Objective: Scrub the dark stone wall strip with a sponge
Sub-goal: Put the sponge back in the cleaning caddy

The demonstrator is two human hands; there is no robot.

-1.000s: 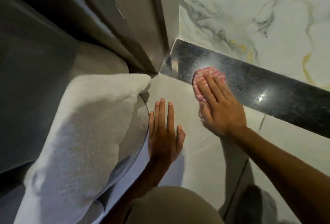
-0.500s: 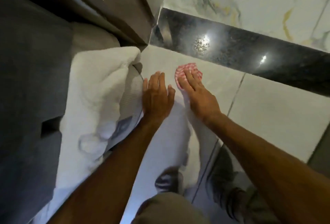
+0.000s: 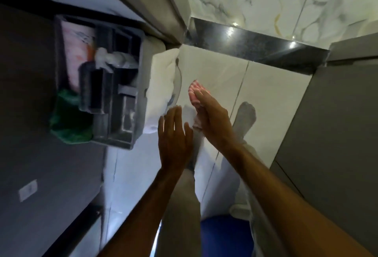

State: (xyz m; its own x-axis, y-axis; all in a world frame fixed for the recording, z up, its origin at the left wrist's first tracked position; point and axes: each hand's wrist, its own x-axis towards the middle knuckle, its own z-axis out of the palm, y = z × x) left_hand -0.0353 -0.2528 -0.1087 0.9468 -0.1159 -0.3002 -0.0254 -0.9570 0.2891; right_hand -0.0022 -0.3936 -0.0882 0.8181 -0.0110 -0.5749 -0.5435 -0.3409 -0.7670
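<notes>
The dark polished stone strip (image 3: 255,49) runs along the foot of the white marble wall (image 3: 266,0), far ahead of both hands. My right hand (image 3: 212,117) holds a pink-and-white sponge (image 3: 194,93), lifted over the pale floor tile well short of the strip. The sponge pokes out past the fingertips. My left hand (image 3: 173,134) hovers beside it with fingers spread and nothing in it.
A grey cleaning caddy (image 3: 106,84) with a green cloth (image 3: 67,121) and bottles sits at the left. A folded white towel (image 3: 161,90) lies between caddy and hands. Grey cabinet panels (image 3: 331,134) stand at the right. My trouser leg and socked foot (image 3: 245,117) are below.
The sponge left the dark strip and came back over the floor tile. Both hands lifted off the floor and my view pulled back, bringing the caddy into sight.
</notes>
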